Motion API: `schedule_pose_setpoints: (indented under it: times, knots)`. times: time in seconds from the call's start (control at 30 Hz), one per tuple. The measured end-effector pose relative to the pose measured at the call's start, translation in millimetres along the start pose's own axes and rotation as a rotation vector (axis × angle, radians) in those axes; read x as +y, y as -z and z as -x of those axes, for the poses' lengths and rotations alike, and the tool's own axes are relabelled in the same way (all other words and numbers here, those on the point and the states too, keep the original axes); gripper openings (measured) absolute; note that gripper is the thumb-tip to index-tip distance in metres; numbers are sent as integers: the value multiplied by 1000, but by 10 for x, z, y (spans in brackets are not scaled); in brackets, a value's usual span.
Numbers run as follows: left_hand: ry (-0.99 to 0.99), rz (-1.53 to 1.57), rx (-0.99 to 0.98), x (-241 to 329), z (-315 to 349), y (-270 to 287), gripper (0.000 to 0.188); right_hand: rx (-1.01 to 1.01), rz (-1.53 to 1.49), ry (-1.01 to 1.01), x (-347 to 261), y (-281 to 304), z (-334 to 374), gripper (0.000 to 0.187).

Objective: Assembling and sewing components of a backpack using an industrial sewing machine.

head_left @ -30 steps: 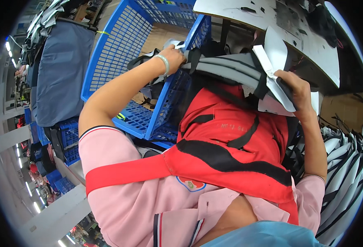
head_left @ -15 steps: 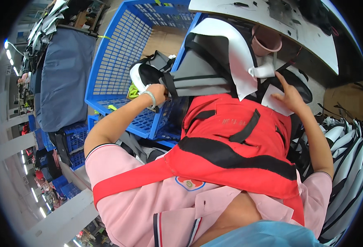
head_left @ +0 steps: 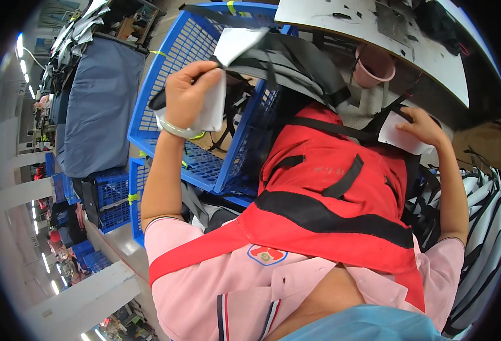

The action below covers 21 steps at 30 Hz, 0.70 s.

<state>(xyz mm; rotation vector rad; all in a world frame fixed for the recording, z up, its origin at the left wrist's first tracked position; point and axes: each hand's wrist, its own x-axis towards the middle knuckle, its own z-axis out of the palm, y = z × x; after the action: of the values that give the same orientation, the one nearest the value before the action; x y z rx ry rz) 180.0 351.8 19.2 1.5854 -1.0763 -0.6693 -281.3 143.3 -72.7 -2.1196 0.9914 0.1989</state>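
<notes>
My left hand (head_left: 188, 96) is raised over the blue basket, fingers closed on the edge of a grey fabric piece (head_left: 299, 62) with black straps and white panels. A white flap (head_left: 213, 108) of it hangs beside that hand. The grey body is blurred and arches between the basket and the table. My right hand (head_left: 424, 128), lower and to the right, is closed on a white panel (head_left: 398, 136) with black webbing attached. A black strap (head_left: 333, 127) runs leftward from there over my red apron (head_left: 313, 165). Whether both held ends belong to one piece I cannot tell.
The blue plastic basket (head_left: 222, 177) stands at front left, with dark straps inside. A white table (head_left: 432, 68) is at the far right, above a pink bucket (head_left: 374, 67). Layered white and black fabric pieces (head_left: 478, 221) hang at right. A grey-blue cover (head_left: 100, 108) stands at left.
My left hand has risen and moved forward with the fabric, which has swung up and turned. My right hand, fingers spread before, is now closed on the white panel. The black strap is stretched over the apron.
</notes>
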Motion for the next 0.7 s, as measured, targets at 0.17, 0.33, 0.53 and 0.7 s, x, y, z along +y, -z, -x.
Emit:
schedule_pose_setpoints:
  times: [0.17,0.33,0.53,0.7]
  knots:
    - [-438,-316,-396,406,45,-609,9,86,-78,246,-1057,532,465,23]
    - [-765,-239,-708,517,141,-1419,9,211,200,763,-1759,470,777,20]
    - [-878,62,-991,1061,359,-1696,9,218,332,820,-1763,467,1033,24]
    - [-624,-107,-791,858,-77,-1751,11,192,275,446,-1544,510,816,18]
